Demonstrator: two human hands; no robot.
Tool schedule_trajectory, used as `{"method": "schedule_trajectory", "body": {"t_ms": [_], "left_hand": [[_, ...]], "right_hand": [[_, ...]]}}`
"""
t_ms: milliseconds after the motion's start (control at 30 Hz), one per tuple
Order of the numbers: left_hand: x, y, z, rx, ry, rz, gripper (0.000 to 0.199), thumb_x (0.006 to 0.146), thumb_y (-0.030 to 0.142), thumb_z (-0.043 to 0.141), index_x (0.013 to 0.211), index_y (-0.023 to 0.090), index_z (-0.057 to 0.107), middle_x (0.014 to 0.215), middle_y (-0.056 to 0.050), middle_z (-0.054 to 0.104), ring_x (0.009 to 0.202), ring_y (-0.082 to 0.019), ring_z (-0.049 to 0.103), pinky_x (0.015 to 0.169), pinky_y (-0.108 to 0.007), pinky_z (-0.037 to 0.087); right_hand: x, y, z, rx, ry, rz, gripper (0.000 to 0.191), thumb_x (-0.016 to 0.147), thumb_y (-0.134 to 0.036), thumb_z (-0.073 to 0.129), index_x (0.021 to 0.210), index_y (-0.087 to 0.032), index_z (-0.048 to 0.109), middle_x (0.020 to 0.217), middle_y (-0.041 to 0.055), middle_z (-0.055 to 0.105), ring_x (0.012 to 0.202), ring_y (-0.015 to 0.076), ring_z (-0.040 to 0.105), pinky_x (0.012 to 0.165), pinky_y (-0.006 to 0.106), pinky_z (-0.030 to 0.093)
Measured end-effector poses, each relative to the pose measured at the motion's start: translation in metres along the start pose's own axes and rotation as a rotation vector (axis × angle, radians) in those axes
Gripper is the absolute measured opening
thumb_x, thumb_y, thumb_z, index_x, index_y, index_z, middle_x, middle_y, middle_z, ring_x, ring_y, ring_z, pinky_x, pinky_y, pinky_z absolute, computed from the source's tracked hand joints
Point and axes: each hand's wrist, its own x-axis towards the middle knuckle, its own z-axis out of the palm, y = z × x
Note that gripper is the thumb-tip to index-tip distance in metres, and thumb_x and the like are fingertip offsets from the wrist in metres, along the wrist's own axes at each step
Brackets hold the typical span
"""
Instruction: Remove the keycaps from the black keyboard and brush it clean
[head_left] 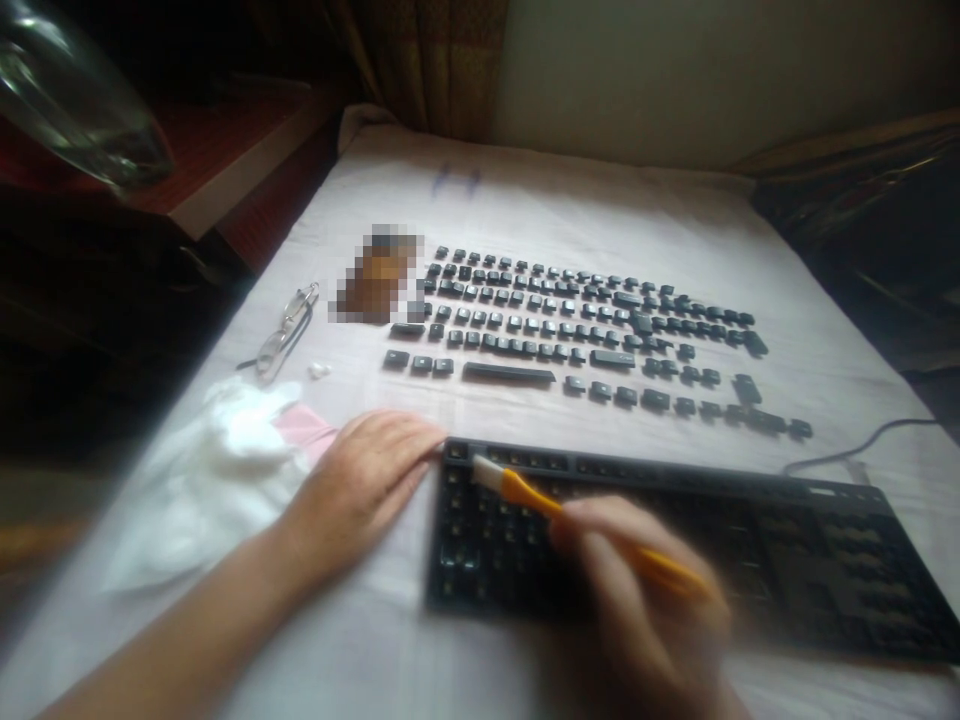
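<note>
A black keyboard (660,560) with its keycaps taken off lies on the cloth in front of me. My right hand (637,580) is closed around a brush (529,492) with a yellow-orange handle and pale bristles. The bristle tip is over the keyboard's upper left part, at the top row of bare key sockets. At the upper left corner, my left hand (367,470) grips the keyboard's edge, fingers together and pointing right. Beyond the keyboard, the loose black keycaps (510,373) lie spread in rows.
White cotton wool (225,460) and a pink cloth (306,430) lie beside my left hand. Farther back are eyeglasses (289,325) and a pixelated item (379,275). A cable (862,448) runs off right. A clear glass object (82,100) is near the red-brown furniture (247,150).
</note>
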Motion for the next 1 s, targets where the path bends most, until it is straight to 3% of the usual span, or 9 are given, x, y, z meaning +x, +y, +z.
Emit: {"method": "schedule_trajectory", "body": {"t_ms": [567,833,1000], "left_hand": [[-0.001,-0.002,0.001,0.019,-0.016,0.019,0.032,0.101,0.022,0.052,0.132,0.02,0.063,0.127,-0.008,0.073,0.122,-0.024,0.063,0.111,-0.048,0.048],[-0.001,0.0,-0.001,0.005,-0.015,-0.001,0.033,0.102,0.023,0.05,0.132,0.022,0.063,0.126,-0.007,0.073,0.121,-0.024,0.064,0.109,-0.049,0.049],[-0.001,0.0,-0.001,0.0,-0.005,0.006,0.032,0.101,0.022,0.051,0.131,0.021,0.064,0.126,-0.008,0.074,0.121,-0.024,0.064,0.11,-0.048,0.049]], "right_hand": [[0.011,-0.009,0.002,0.03,-0.087,-0.052,0.024,0.088,-0.005,0.057,0.101,-0.021,0.069,0.077,0.0022,0.076,0.063,0.0158,0.074,0.058,0.023,0.06],[0.005,-0.006,0.0,-0.006,0.001,-0.036,0.021,0.089,-0.008,0.059,0.101,-0.022,0.07,0.079,0.0032,0.077,0.065,0.0177,0.074,0.059,0.026,0.061],[0.009,-0.006,-0.001,-0.055,-0.018,-0.089,0.023,0.087,-0.006,0.059,0.1,-0.021,0.07,0.079,0.0033,0.078,0.066,0.0176,0.075,0.061,0.026,0.062]]}}
